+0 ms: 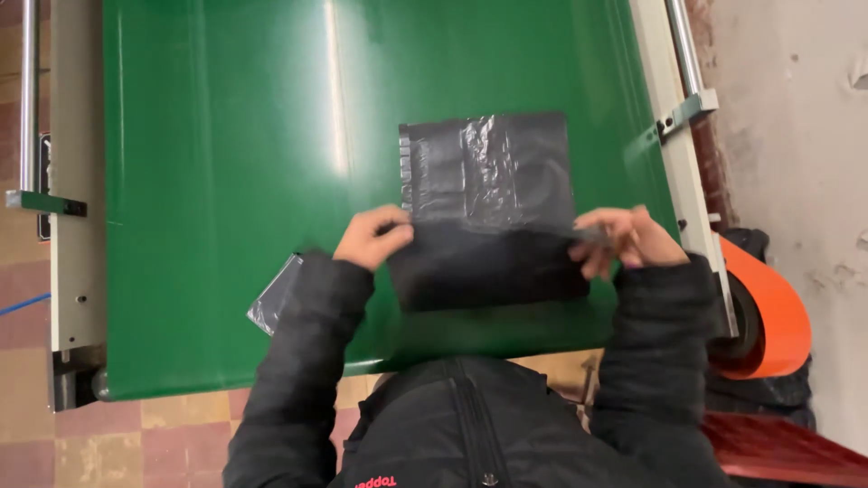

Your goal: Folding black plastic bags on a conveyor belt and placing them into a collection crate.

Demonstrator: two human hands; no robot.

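At frame centre on the green belt [226, 181], beside a plaster wall [796, 136], the left hand [372, 237] and right hand [622, 239] pinch opposite edges of a flat black bag [493, 212].

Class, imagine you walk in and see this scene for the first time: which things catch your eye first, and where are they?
The broad glossy green conveyor belt fills most of the view. A black plastic bag lies flat on it at the centre, with the left hand pinching its left edge and the right hand pinching its right edge. At the lower right, beside the belt's frame, sits a bright orange roller.
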